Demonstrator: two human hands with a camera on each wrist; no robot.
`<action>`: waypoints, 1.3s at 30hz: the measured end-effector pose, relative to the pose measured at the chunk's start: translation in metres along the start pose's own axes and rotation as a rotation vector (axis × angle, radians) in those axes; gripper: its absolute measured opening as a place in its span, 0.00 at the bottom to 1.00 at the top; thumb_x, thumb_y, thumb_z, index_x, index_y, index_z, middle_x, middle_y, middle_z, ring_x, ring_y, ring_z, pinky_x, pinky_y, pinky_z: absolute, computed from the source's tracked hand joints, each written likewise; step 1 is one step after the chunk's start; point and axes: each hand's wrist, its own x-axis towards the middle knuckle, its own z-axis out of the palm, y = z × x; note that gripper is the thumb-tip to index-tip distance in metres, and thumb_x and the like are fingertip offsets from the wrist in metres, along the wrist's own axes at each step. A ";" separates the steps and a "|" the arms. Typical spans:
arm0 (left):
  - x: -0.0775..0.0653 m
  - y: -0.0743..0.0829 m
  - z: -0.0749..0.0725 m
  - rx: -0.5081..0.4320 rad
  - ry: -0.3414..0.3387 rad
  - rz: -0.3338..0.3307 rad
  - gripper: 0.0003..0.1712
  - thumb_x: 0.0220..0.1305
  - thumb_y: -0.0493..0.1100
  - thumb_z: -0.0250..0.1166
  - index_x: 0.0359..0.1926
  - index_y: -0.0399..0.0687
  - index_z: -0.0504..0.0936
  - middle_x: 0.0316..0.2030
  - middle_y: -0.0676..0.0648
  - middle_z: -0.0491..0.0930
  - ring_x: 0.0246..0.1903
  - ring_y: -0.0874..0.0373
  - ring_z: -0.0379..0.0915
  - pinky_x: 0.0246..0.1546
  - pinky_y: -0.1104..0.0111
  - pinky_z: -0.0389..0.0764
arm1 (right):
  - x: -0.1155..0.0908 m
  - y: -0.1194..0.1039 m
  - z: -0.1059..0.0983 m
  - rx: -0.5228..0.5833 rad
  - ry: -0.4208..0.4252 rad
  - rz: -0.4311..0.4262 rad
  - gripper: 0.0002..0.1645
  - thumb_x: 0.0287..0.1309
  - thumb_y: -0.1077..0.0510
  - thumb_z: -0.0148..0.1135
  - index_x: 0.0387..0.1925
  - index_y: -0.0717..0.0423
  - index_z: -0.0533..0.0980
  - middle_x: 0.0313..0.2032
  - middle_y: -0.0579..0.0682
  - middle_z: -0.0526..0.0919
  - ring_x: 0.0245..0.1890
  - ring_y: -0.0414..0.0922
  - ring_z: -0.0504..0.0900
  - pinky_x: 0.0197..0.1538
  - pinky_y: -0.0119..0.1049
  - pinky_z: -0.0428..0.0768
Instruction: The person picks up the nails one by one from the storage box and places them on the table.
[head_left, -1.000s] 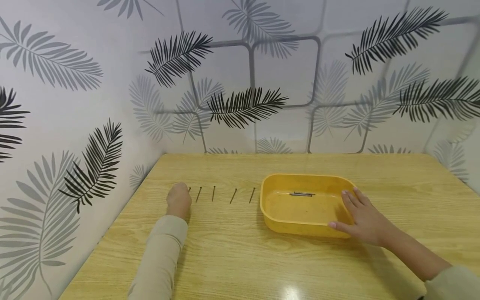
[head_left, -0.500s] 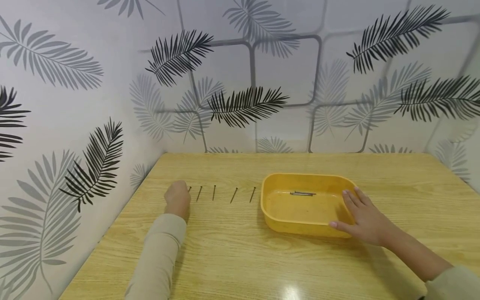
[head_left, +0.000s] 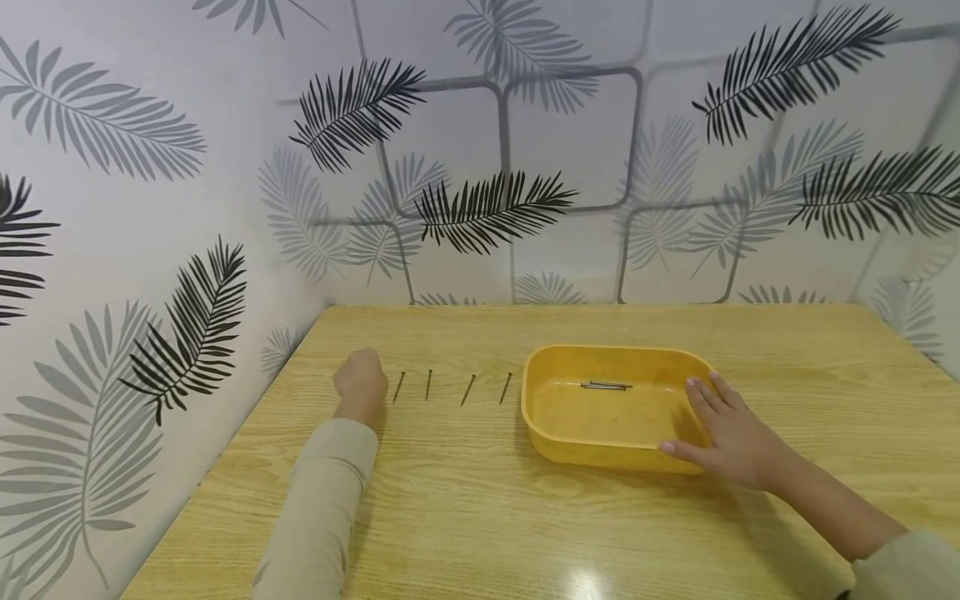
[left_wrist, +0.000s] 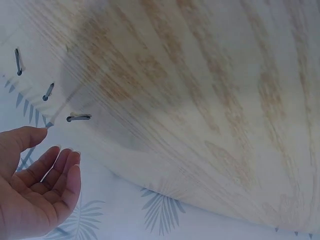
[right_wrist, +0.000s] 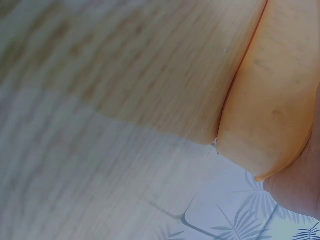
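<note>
Pale wallpaper (head_left: 558,137) patterned with grey and black feather-like fronds and rounded outlines rises behind a yellow wood-grain surface (head_left: 465,517). Right of centre on this surface sits a shallow yellow tray (head_left: 592,445), rectangular with rounded corners and open at the top. Its contents are a small bundle of dark nails (head_left: 606,386), at least two, lying close together and nearly lengthwise on the floor of the tray, toward the far wall. To the left of the tray, four loose nails (head_left: 429,385) lie apart in a row, their heads pointing away from the person. Right hand (head_left: 731,439): spread over the right end of the tray, fingers extended across the rim and thumb at the near edge, touching the tray without closing round it. Left hand (head_left: 362,383): at the left end of the row, beside the nearest nail; the left wrist view shows its fingers loosely bent, with a gap between thumb and fingertips and nothing visible between them. Beige sleeves (head_left: 318,508) cover both forearms in part.
</note>
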 end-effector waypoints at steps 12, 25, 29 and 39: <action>0.001 -0.012 0.002 -0.007 -0.001 -0.012 0.13 0.63 0.33 0.53 0.46 0.33 0.77 0.45 0.33 0.80 0.42 0.42 0.79 0.41 0.53 0.79 | 0.002 -0.001 -0.001 -0.015 0.001 -0.010 0.58 0.55 0.34 0.55 0.67 0.75 0.46 0.67 0.75 0.48 0.69 0.68 0.37 0.63 0.67 0.48; 0.001 -0.007 -0.010 0.018 0.022 0.026 0.13 0.63 0.39 0.57 0.44 0.33 0.79 0.43 0.35 0.81 0.41 0.44 0.79 0.38 0.55 0.80 | 0.001 0.001 0.001 -0.003 -0.003 -0.001 0.58 0.55 0.34 0.55 0.67 0.75 0.46 0.67 0.74 0.47 0.69 0.67 0.36 0.64 0.67 0.46; 0.001 0.002 -0.014 0.006 0.026 0.035 0.12 0.62 0.36 0.54 0.42 0.35 0.79 0.42 0.37 0.81 0.39 0.46 0.79 0.37 0.56 0.80 | 0.001 0.001 0.001 -0.001 -0.007 0.004 0.58 0.55 0.34 0.55 0.67 0.75 0.46 0.67 0.74 0.47 0.69 0.67 0.36 0.63 0.67 0.47; -0.004 0.023 -0.019 0.018 0.062 0.091 0.11 0.61 0.37 0.53 0.35 0.36 0.80 0.38 0.37 0.82 0.39 0.44 0.79 0.38 0.55 0.80 | 0.001 0.001 0.002 -0.006 -0.007 0.001 0.58 0.56 0.34 0.54 0.67 0.74 0.46 0.67 0.74 0.46 0.69 0.68 0.36 0.63 0.67 0.47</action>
